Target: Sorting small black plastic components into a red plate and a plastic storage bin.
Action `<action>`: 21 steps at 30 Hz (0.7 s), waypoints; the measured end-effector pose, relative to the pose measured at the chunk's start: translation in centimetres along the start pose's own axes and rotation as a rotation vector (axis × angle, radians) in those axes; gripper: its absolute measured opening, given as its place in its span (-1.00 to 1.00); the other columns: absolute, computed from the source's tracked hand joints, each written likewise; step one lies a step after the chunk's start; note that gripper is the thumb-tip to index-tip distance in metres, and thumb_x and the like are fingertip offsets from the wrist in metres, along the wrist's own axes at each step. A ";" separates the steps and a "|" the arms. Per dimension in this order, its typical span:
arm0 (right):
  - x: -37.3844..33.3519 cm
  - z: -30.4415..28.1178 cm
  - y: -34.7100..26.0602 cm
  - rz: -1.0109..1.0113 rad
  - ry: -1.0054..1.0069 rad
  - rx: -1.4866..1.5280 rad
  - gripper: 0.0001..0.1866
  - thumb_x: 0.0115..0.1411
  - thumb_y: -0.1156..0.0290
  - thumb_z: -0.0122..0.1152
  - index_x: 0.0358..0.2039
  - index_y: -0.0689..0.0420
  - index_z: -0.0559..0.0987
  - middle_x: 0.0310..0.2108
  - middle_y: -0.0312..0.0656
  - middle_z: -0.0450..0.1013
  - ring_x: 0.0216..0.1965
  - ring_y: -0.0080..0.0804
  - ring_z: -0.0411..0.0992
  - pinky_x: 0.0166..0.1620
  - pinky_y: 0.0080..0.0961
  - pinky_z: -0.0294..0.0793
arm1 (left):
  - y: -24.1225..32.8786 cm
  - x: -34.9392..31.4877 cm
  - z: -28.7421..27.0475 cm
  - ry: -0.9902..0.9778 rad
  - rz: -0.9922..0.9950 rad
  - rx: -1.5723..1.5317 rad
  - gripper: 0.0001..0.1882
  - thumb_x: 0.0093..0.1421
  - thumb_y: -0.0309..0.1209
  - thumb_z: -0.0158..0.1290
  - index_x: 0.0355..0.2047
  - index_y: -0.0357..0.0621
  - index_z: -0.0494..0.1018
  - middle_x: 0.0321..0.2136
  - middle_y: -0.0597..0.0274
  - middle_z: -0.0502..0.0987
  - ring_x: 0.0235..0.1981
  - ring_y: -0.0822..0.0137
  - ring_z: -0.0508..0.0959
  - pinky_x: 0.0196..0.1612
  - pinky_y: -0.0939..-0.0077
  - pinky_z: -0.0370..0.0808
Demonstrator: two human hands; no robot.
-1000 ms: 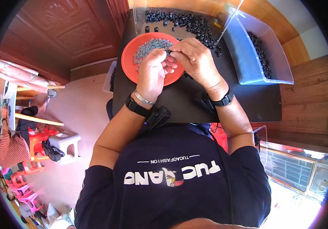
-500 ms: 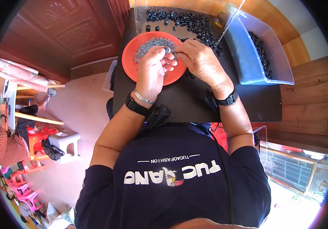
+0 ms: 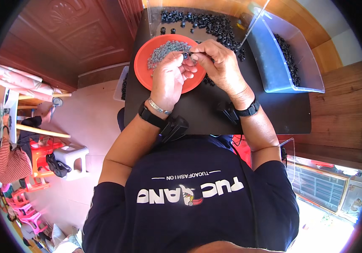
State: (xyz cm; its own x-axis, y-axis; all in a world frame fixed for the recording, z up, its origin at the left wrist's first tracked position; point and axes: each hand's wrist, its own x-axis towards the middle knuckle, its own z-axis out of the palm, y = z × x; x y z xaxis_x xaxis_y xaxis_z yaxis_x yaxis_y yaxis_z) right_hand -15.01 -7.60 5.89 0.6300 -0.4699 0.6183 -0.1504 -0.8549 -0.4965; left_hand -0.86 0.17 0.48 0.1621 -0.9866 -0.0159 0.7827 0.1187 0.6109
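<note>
My left hand (image 3: 169, 76) is over the orange-red plate (image 3: 143, 75), its thumb and forefinger pinching a small black round part (image 3: 185, 55). Against that part my right hand (image 3: 221, 63) brings its pinched thumb and fingertips; a small dark piece shows at their tips, too small to name. Below the hands, the plate holds a heap of small grey metal pieces (image 3: 164, 51) that look like screws. Wrist bands sit on both my arms.
Many black parts (image 3: 214, 25) lie at the back of the dark table (image 3: 269, 120) beside a clear upright panel. A translucent blue bin (image 3: 269, 63) with more black parts stands at the right. Stools (image 3: 73, 158) and another person (image 3: 10, 162) are far left.
My right hand has shifted slightly left, its fingertips now meeting the black part in my left hand. The left hand has hardly moved.
</note>
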 end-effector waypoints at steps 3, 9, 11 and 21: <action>-0.1 0.6 0.2 -0.057 0.010 -0.019 -0.89 0.09 0.55 0.21 -0.33 0.19 0.53 -0.40 -0.18 0.48 -0.35 -0.25 0.51 -0.28 -0.49 0.50 | -0.2 0.0 -0.1 -0.039 0.001 0.006 -0.86 0.28 -0.38 -0.13 -0.26 -0.14 0.38 -0.40 0.21 0.50 -0.38 0.32 0.51 -0.29 0.50 0.41; -0.1 1.0 -0.1 -0.073 0.024 -0.088 -0.86 0.06 0.54 0.23 -0.32 0.18 0.54 -0.40 -0.16 0.48 -0.37 -0.22 0.50 -0.29 -0.44 0.51 | -0.1 -0.1 0.0 -0.017 -0.006 0.006 -0.86 0.28 -0.37 -0.13 -0.28 -0.14 0.38 -0.40 0.22 0.50 -0.38 0.35 0.50 -0.30 0.50 0.40; -0.2 1.4 -0.3 -0.090 0.038 -0.174 -0.84 0.04 0.54 0.24 -0.31 0.17 0.55 -0.38 -0.14 0.49 -0.36 -0.20 0.50 -0.29 -0.42 0.52 | -0.3 0.0 0.1 0.038 0.013 0.022 -0.86 0.28 -0.36 -0.13 -0.29 -0.11 0.39 -0.40 0.25 0.50 -0.36 0.37 0.50 -0.29 0.49 0.41; -0.4 2.9 -0.3 -0.154 0.096 -0.247 -0.72 -0.11 0.48 0.31 -0.30 0.13 0.54 -0.36 -0.13 0.49 -0.30 -0.13 0.48 -0.23 -0.32 0.53 | -0.7 -0.1 0.2 0.076 0.017 -0.075 -0.87 0.27 -0.35 -0.11 -0.27 -0.05 0.42 -0.31 0.30 0.49 -0.27 0.38 0.48 -0.14 0.40 0.42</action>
State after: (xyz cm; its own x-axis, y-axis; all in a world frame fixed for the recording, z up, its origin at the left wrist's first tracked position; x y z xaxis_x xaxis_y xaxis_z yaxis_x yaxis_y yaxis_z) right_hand -13.01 -6.53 4.06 0.5865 -0.3394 0.7354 -0.2466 -0.9397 -0.2370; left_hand -1.53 0.14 0.21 0.2183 -0.9735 -0.0675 0.8220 0.1462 0.5503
